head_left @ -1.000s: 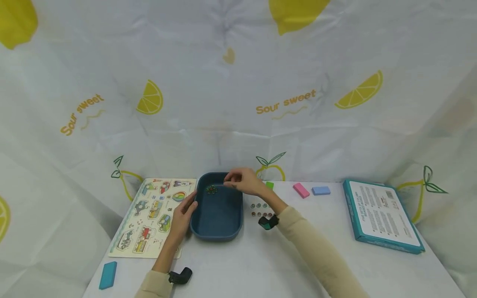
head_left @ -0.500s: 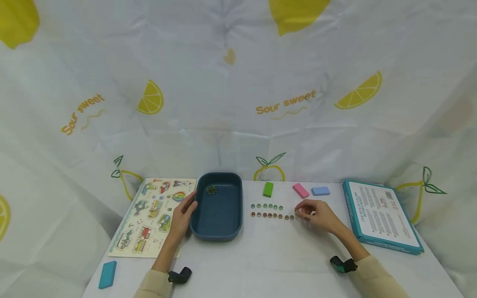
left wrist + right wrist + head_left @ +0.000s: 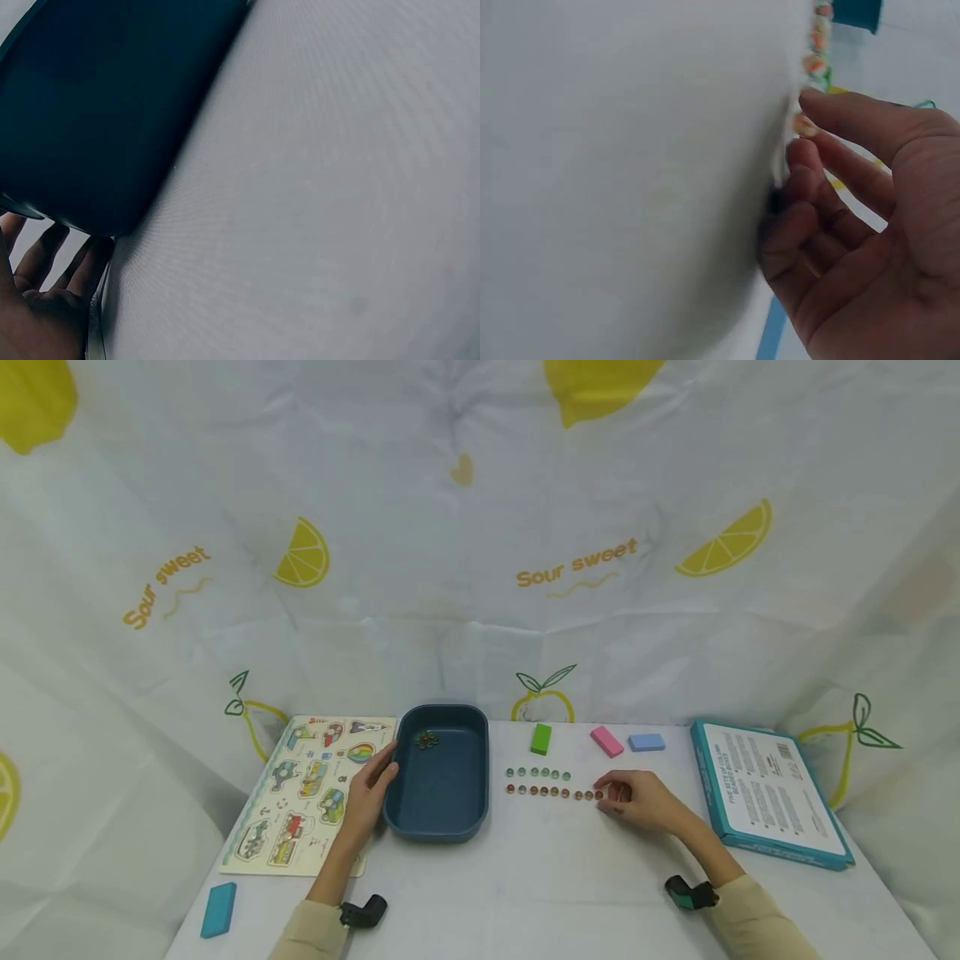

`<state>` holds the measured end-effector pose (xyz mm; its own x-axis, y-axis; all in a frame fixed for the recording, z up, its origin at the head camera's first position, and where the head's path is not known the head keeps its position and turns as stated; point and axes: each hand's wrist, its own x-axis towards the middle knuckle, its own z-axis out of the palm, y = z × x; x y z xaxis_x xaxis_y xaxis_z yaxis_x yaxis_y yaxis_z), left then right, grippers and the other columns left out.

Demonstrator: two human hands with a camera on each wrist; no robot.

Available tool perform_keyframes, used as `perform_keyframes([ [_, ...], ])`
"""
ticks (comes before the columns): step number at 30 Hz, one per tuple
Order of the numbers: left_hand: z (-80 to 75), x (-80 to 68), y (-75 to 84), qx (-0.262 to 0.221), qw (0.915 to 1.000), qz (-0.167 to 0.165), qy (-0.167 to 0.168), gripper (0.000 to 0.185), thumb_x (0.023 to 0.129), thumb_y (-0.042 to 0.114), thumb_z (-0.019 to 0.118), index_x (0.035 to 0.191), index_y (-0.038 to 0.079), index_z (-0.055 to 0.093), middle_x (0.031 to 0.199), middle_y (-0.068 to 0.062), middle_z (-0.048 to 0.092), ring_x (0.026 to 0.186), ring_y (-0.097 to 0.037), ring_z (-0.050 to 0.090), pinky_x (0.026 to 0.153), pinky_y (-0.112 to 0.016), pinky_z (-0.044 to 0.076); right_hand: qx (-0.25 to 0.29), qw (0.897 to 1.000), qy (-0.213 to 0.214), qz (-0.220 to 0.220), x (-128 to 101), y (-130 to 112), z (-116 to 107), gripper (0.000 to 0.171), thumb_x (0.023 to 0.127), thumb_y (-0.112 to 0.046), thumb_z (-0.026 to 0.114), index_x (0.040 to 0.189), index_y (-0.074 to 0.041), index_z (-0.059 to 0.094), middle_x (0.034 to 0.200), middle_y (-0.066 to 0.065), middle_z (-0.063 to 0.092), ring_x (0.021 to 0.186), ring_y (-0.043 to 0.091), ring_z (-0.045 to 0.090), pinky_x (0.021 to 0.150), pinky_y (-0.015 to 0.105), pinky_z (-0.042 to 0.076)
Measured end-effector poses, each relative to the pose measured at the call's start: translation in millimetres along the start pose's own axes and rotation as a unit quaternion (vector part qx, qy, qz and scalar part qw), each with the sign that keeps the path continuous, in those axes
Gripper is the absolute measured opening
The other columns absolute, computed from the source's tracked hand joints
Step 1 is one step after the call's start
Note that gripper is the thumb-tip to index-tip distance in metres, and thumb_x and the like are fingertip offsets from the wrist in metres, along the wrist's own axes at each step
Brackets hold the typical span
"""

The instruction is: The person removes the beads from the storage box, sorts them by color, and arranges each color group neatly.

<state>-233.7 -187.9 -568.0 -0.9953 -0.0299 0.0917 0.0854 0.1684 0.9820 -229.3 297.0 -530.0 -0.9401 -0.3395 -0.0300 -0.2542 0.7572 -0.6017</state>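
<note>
In the head view, a row of reddish-orange glass marbles (image 3: 543, 792) lies on the white table, with a shorter row of pale green ones (image 3: 533, 772) behind it. At the right end of the front row, my right hand (image 3: 642, 802) pinches an orange marble (image 3: 804, 124) between thumb and index finger, low at the tabletop. My left hand (image 3: 367, 795) rests its fairly straight fingers against the left side of a dark blue tray (image 3: 437, 838). Several marbles (image 3: 427, 740) sit clustered in the tray's far left corner.
A picture puzzle board (image 3: 258, 827) lies left of the tray, with a teal block (image 3: 218, 910) in front. Green (image 3: 541, 739), pink (image 3: 607, 742) and blue (image 3: 647, 742) blocks lie along the back. A teal box (image 3: 776, 793) is at right; a lemon-print curtain (image 3: 450, 568) hangs behind.
My right hand has moved from over the tray to the right end of the front row, then lowered slightly with a marble. The left hand has stayed at the tray.
</note>
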Motion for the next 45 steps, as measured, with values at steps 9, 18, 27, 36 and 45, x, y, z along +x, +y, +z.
perform_keyframes([
  [9,-0.8,0.4,-0.1,-0.006,0.9999,0.009,0.006,0.047,0.110,0.027,0.059,0.156,0.020,0.053,0.165,-0.004,0.051,0.154,-0.024,0.047,0.108,-0.001,0.042,0.075,0.994,0.038,-0.063,46,-64,-20,0.032,0.097,-0.020,0.078,0.123,-0.002,0.074,0.089,0.004,0.068,0.077,0.014,0.060,0.062,0.021,0.049],
  [18,2.7,0.3,-1.1,-0.009,0.9999,0.008,0.000,0.046,0.110,0.024,0.058,0.156,0.018,0.053,0.166,-0.007,0.050,0.155,-0.029,0.046,0.107,-0.001,0.042,0.188,0.976,-0.006,-0.111,136,-160,32,0.034,0.099,-0.019,0.076,0.128,-0.001,0.072,0.093,0.011,0.071,0.069,0.016,0.062,0.059,0.023,0.053],
  [27,2.5,1.6,0.2,-0.013,0.9999,0.006,-0.002,0.048,0.111,0.027,0.057,0.157,0.017,0.051,0.166,-0.008,0.048,0.156,-0.031,0.045,0.108,-0.002,0.042,0.142,0.987,-0.036,-0.070,195,-195,99,0.027,0.095,-0.017,0.079,0.119,-0.003,0.078,0.091,0.014,0.077,0.071,0.028,0.072,0.059,0.022,0.054],
  [36,0.5,0.7,-1.4,-0.005,0.9999,0.011,-0.001,0.048,0.111,0.029,0.057,0.158,0.016,0.051,0.167,-0.010,0.048,0.156,-0.032,0.044,0.107,-0.002,0.042,0.038,0.998,-0.017,-0.051,206,-199,134,0.016,0.086,-0.018,0.088,0.100,-0.012,0.084,0.080,0.005,0.078,0.061,0.006,0.059,0.057,0.017,0.046],
  [45,1.5,1.4,-0.7,-0.011,0.9999,0.000,0.005,0.048,0.110,0.030,0.058,0.156,0.019,0.053,0.166,-0.006,0.050,0.155,-0.029,0.046,0.108,-0.003,0.042,0.035,0.996,-0.010,-0.076,203,-204,126,0.017,0.089,-0.021,0.086,0.101,-0.010,0.083,0.083,0.005,0.079,0.064,0.006,0.060,0.058,0.018,0.047],
])
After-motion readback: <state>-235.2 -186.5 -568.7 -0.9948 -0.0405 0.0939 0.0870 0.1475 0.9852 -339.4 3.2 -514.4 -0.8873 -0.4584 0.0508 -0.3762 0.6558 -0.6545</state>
